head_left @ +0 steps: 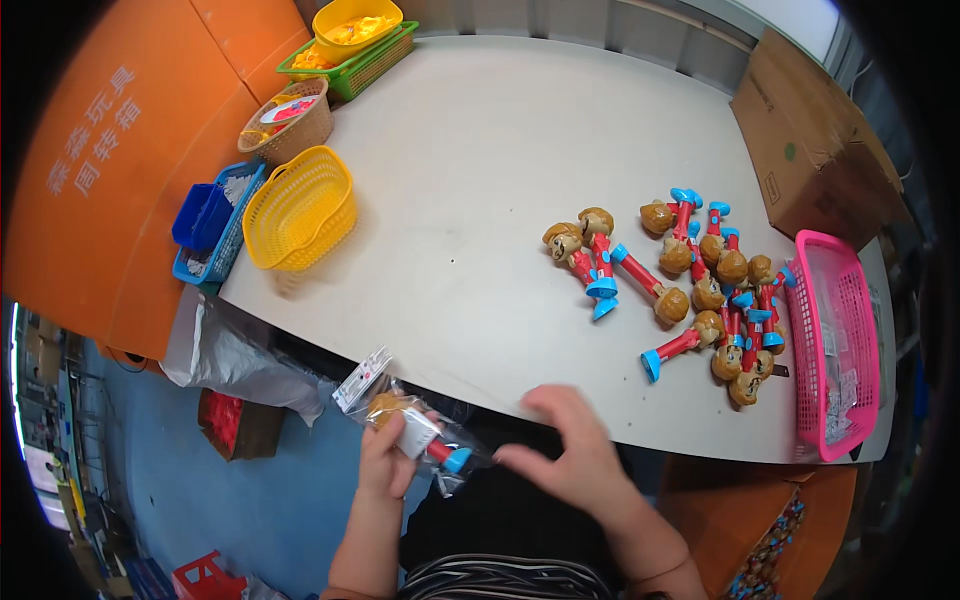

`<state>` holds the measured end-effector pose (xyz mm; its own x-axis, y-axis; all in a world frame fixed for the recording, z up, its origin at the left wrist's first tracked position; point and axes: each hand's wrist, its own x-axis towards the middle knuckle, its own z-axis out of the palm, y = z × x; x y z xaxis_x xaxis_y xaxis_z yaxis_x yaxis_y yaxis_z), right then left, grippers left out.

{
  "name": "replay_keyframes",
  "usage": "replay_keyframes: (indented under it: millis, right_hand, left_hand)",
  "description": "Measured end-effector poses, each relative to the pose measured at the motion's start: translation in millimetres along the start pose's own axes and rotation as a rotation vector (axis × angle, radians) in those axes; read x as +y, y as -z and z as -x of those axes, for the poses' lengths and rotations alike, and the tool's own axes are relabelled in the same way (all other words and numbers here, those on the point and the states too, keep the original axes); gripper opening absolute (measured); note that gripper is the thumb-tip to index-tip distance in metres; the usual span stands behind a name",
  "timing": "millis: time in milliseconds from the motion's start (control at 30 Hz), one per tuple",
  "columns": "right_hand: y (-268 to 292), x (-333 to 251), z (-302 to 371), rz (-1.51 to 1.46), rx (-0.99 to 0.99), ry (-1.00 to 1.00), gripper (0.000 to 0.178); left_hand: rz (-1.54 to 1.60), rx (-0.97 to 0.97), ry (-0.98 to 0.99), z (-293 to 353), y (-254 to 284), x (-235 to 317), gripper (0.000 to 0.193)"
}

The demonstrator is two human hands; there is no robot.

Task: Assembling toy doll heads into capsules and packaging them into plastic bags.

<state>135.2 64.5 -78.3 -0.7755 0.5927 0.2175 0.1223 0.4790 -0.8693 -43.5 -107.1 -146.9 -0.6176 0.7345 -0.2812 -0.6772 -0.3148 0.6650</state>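
My left hand (390, 452) is closed round a bagged toy figure (438, 452) in front of the table's near edge. Through the clear plastic show a brown head, a red body, a blue foot and a white label; a white header card (361, 380) tops the bag. My right hand (570, 448) is apart from the bag, a little to its right, with thumb and fingers spread and nothing in them; it is slightly blurred. On the right side of the table lie several loose toy figures (680, 345) with brown heads, red bodies and blue feet.
A pink basket (806, 330) with clear bags stands at the right edge, a cardboard box (820, 140) behind it. Yellow (262, 228), blue (228, 250), tan (318, 118) and green (385, 65) baskets line the left. Below stands an orange bin (720, 490) of figures.
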Motion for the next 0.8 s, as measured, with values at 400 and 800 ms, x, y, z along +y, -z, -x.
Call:
replay_keyframes:
  millis: [400,800]
  right_hand:
    - [32,30,-87,0.806,0.21,-0.059,0.03]
    - [48,51,-100,0.681,0.149,-0.014,0.024]
  left_hand:
    - [-0.003,0.426,0.289,-152,263,-85,0.041]
    - [-0.793,-0.041,-0.193,-216,384,-179,0.056]
